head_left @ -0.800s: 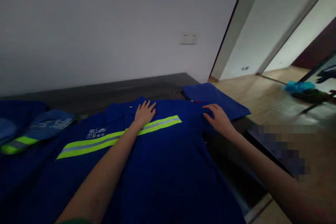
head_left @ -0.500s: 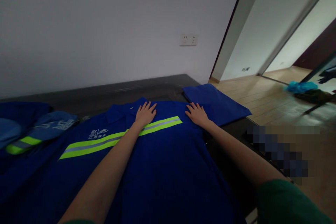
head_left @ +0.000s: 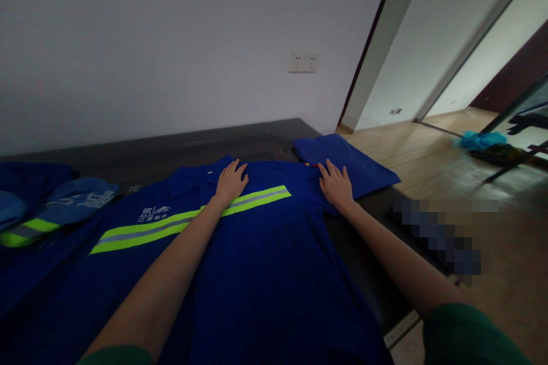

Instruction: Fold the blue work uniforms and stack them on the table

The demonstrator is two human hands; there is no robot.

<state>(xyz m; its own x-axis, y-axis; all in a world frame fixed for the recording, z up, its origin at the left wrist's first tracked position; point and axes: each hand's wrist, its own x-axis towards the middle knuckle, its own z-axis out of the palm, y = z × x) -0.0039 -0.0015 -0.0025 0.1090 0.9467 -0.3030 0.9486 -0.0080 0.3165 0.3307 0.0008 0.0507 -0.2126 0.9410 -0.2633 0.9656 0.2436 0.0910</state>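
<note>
A dark blue work jacket lies spread on a black table, a yellow-green reflective band across its chest. White lettering and a logo are printed above the band on the left. My left hand rests flat near the collar, fingers spread and holding nothing. On the shoulder and upper sleeve at the right lies my right hand, its fingers also apart. A small red and yellow mark shows beside its fingertips. The sleeve stretches out past the right hand.
At the left lie more blue garments with a reflective band. A white wall with a socket plate rises behind the table. Bright blue plastic lies on the wooden floor at the right. A blurred-out patch covers the table's right edge.
My right hand has slid to the right along the shoulder toward the sleeve. The left hand stays about where it was on the jacket. The view has shifted slightly.
</note>
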